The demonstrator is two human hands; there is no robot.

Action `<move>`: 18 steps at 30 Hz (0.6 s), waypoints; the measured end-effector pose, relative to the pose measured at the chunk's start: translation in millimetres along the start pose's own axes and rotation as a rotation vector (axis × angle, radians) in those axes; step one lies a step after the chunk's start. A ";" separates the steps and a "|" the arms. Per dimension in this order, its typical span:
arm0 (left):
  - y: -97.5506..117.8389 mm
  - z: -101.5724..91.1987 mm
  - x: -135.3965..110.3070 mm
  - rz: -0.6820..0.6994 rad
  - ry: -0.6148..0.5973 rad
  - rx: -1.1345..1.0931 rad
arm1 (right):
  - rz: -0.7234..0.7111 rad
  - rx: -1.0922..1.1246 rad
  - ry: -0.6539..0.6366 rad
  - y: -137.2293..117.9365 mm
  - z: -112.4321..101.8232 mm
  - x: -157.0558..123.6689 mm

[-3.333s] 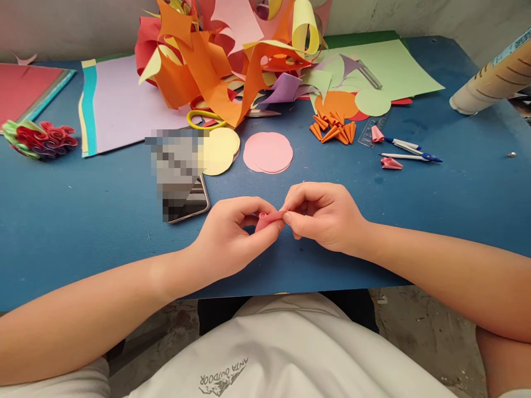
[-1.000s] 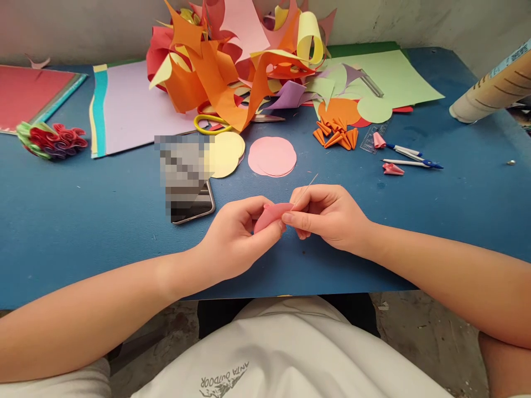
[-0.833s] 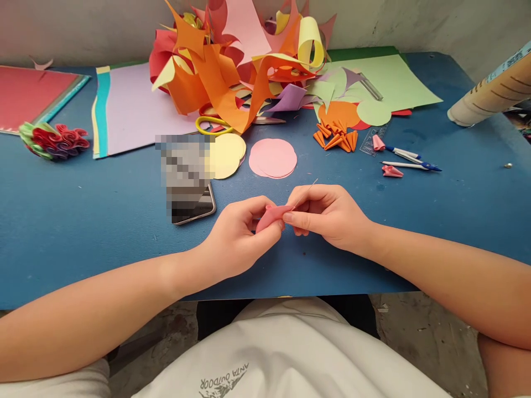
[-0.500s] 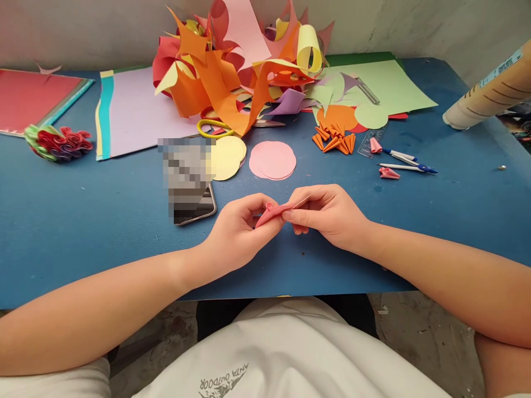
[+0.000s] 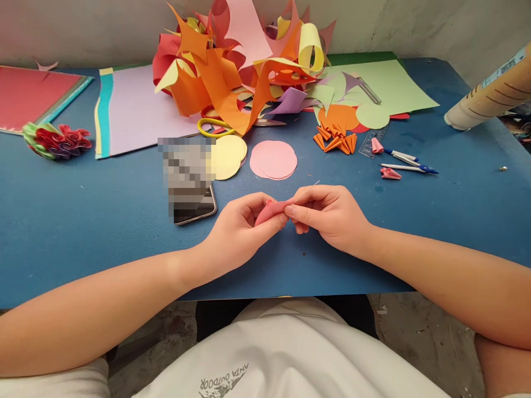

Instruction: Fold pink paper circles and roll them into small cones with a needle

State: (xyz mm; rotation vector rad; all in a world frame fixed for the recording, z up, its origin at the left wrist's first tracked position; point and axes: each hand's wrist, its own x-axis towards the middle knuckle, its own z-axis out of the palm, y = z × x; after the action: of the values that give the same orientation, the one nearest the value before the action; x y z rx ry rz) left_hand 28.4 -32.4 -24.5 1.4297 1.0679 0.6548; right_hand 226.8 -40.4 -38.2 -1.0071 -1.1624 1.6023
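Both hands meet over the front middle of the blue table (image 5: 83,221). My left hand (image 5: 238,232) pinches a rolled pink paper cone (image 5: 271,210) between thumb and fingers. My right hand (image 5: 332,218) is closed on the cone's narrow end, and a thin needle-like sliver (image 5: 309,189) sticks up from its fingers. Just beyond the hands lie a stack of pink paper circles (image 5: 272,160) and yellow paper circles (image 5: 228,156).
A phone (image 5: 194,205) lies left of the hands. A heap of cut coloured paper (image 5: 240,61) with yellow scissors (image 5: 213,127) fills the back. Orange cones (image 5: 336,139), two finished pink cones (image 5: 390,173), pens (image 5: 409,166), a paper flower bundle (image 5: 56,141) and a cardboard tube (image 5: 489,91) surround them.
The hands stayed together on the pink cone, turning and tightening it slightly. The view shifted a little downward, so the table items sit lower in the picture than earlier.
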 end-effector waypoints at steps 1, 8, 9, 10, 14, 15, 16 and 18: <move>-0.1 0.0 0.0 -0.002 0.003 -0.001 | -0.003 -0.003 0.001 0.3 -0.1 -0.2; 2.8 -0.1 -0.2 -0.017 -0.011 -0.034 | -0.044 0.008 -0.013 1.9 0.1 -1.9; 3.2 -0.1 -0.1 -0.021 -0.016 -0.038 | -0.046 0.002 -0.015 1.9 0.2 -2.1; 3.5 0.0 -0.1 -0.024 -0.020 -0.039 | -0.048 -0.001 -0.016 1.9 0.2 -2.2; 3.4 0.2 0.0 -0.023 -0.019 -0.027 | -0.051 0.007 -0.013 0.6 0.3 -2.0; 3.2 0.2 0.0 -0.023 -0.016 -0.033 | -0.046 0.009 -0.009 0.1 0.3 -1.7; 3.1 0.2 -0.1 -0.024 -0.011 -0.043 | -0.041 0.012 -0.007 -0.2 0.2 -1.4; 2.9 0.2 -0.5 -0.029 0.001 -0.054 | -0.030 0.026 -0.013 -0.6 -0.1 -0.8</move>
State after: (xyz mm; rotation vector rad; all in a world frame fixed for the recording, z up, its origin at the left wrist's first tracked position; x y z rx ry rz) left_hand 29.0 -32.7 -21.6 1.3651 1.0628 0.6585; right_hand 227.2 -41.0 -37.5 -0.9600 -1.1571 1.5987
